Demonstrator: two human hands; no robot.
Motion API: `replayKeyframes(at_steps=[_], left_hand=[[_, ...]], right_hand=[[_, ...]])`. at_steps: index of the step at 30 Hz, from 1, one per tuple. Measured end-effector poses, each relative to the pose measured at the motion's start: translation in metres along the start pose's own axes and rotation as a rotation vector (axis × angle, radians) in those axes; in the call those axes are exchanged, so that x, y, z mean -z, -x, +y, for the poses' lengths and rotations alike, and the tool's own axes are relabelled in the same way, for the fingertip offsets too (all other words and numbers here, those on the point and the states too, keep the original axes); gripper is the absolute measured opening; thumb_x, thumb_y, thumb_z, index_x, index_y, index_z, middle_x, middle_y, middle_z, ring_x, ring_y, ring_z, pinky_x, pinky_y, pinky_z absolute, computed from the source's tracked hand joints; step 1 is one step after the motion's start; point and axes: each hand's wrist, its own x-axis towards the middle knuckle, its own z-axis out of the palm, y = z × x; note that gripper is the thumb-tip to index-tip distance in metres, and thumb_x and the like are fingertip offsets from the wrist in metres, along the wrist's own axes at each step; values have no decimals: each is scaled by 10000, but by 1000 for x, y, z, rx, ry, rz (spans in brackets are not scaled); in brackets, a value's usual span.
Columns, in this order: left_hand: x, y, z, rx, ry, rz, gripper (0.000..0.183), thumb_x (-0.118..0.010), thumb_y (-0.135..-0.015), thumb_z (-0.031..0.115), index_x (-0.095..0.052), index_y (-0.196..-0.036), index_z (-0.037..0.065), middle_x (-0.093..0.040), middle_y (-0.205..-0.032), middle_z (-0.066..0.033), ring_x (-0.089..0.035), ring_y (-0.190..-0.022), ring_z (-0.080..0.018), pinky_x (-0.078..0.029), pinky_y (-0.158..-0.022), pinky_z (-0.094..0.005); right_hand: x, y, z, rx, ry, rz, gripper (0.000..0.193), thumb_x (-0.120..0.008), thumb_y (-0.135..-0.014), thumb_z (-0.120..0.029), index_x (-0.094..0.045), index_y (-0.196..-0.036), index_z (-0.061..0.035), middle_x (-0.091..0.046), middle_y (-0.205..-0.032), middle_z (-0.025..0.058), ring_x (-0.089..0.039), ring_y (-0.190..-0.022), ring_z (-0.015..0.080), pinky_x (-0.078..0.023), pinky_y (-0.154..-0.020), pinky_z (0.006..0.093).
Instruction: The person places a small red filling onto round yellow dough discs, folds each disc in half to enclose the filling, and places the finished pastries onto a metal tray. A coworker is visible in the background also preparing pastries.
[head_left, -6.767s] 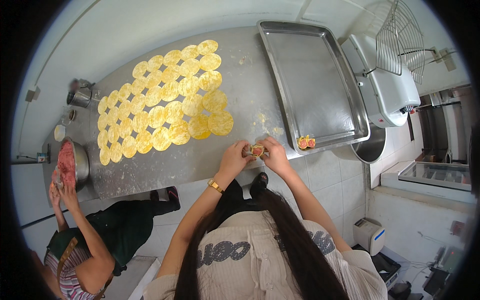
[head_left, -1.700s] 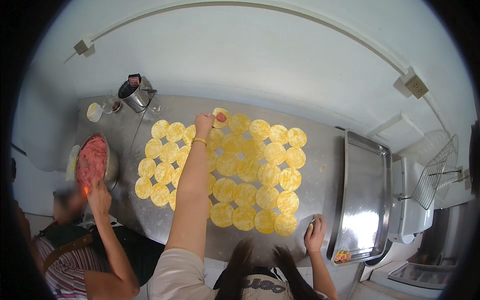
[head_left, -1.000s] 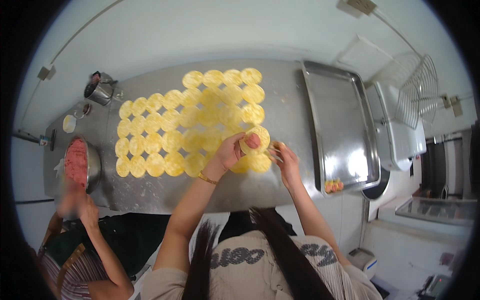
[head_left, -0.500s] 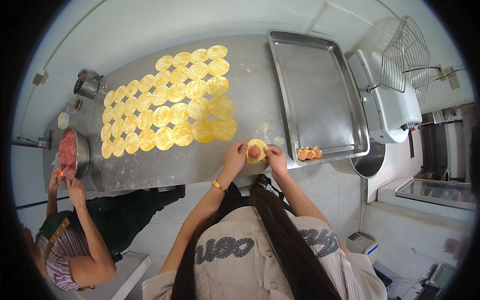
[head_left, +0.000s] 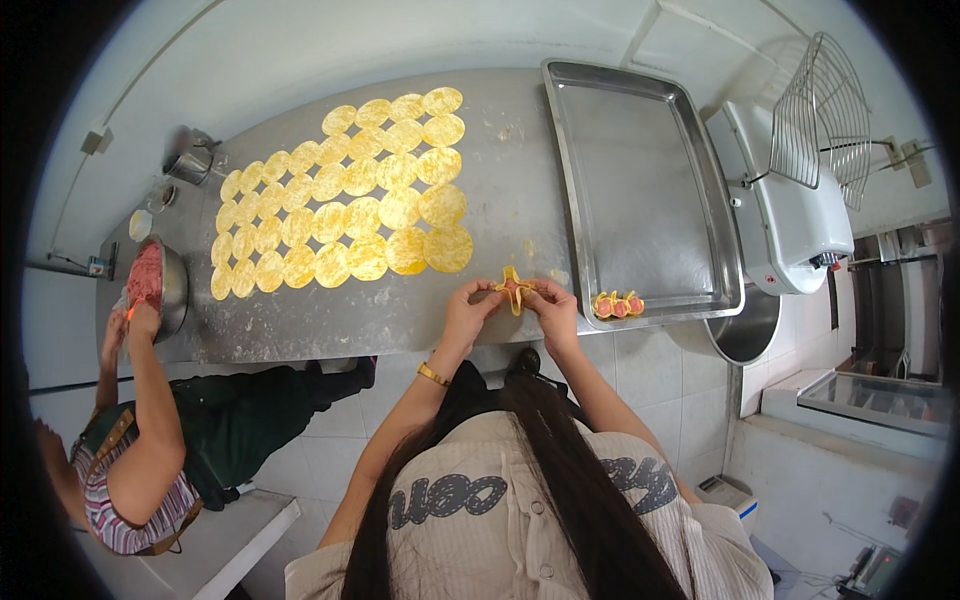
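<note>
The fisheye head view looks steeply down from above and behind the fingers [head_left: 483, 291], facing across the desk [head_left: 510, 190]; it sits far enough back to take in the tiled floor [head_left: 650, 372] below them and the wall [head_left: 420, 35] beyond.

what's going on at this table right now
A person's left hand and right hand pinch a yellow wrapper around pink filling near the table's near edge. Three filled pieces sit in the near left corner of a metal tray. Flat yellow rounds lie in rows, and a co-worker's hands are at a bowl of pink mixture.
</note>
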Motion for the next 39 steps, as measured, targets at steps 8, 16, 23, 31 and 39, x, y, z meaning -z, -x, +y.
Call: replayKeyframes(at_steps=[8,16,23,31,39], left_hand=[[-10,7,20,-13,102,19,175,-669,-871,69,-551,-990,21,-605,-954,-29,-606,-904,-119,-538,-783,-260],[-2,5,28,-22,6,-102,295,-681,-825,-4,-560,-1093,13,-631,-1014,-84,-608,-949,-147,-522,-788,-271],[1,-3,2,-494,-688,-65,167,-749,-741,22,-629,-853,-11,-658,-1060,-113,-670,-888,-162,-532,-698,-274],[-16,5,2,-276,-669,-20,348,-805,-707,87,-601,-979,8,-687,-902,-127,-705,-778,-220,-537,-667,-314],[-14,2,-6,-370,-827,-156,324,-789,-713,91,-623,-982,21,-682,-861,-148,-696,-751,-251,-532,-650,-334]], right_hand=[[-13,12,-22,135,-76,-70,178,-647,-840,15,-646,-1017,36,-686,-942,71,-634,-847,122,-512,-777,262],[7,-6,-27,150,377,1,220,-666,-798,50,-665,-1014,9,-665,-851,23,-623,-825,92,-491,-725,226],[13,0,-32,146,475,-167,279,-679,-739,111,-658,-1005,28,-639,-1015,74,-640,-864,132,-526,-833,264],[19,-7,-22,319,866,-218,352,-664,-682,91,-651,-1020,-8,-625,-944,125,-651,-834,240,-521,-722,316],[22,6,-14,421,922,-124,331,-617,-639,85,-665,-949,-19,-610,-866,148,-610,-806,351,-498,-718,401]])
